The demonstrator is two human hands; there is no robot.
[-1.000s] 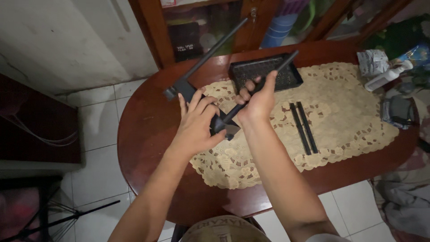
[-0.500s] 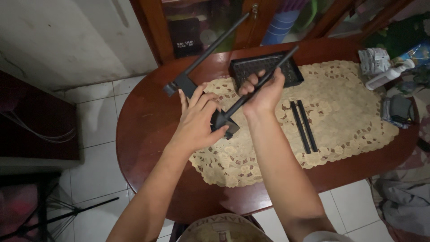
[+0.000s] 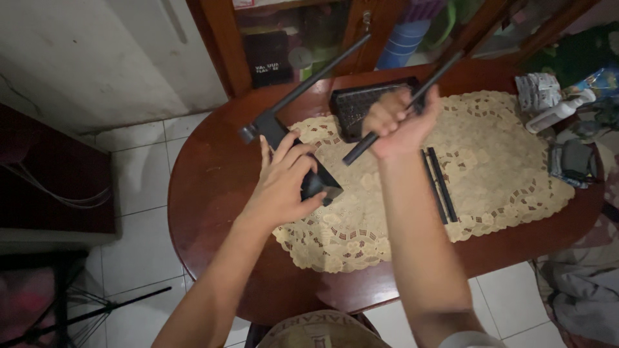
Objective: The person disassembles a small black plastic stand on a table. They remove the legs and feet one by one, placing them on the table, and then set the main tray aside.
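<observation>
My left hand (image 3: pixel 284 180) grips a black bracket piece (image 3: pixel 320 185) over the lace mat, and a long black rod (image 3: pixel 316 71) sticks out of that piece toward the upper right. My right hand (image 3: pixel 403 122) is raised above the table, closed around a second black rod (image 3: pixel 356 147) that is free of the bracket and slants up to the right. Two more black rods (image 3: pixel 437 183) lie side by side on the mat to the right of my right forearm.
An oval dark wooden table (image 3: pixel 213 193) carries a cream lace mat (image 3: pixel 503 167) and a black perforated tray (image 3: pixel 361 103) at the back. A white pump bottle (image 3: pixel 554 111), packets and a grey item sit at the right end. A wooden cabinet (image 3: pixel 222 45) stands behind.
My right hand pulled its rod up and right, away from the bracket piece where its lower end sat before. My left hand stayed on the bracket.
</observation>
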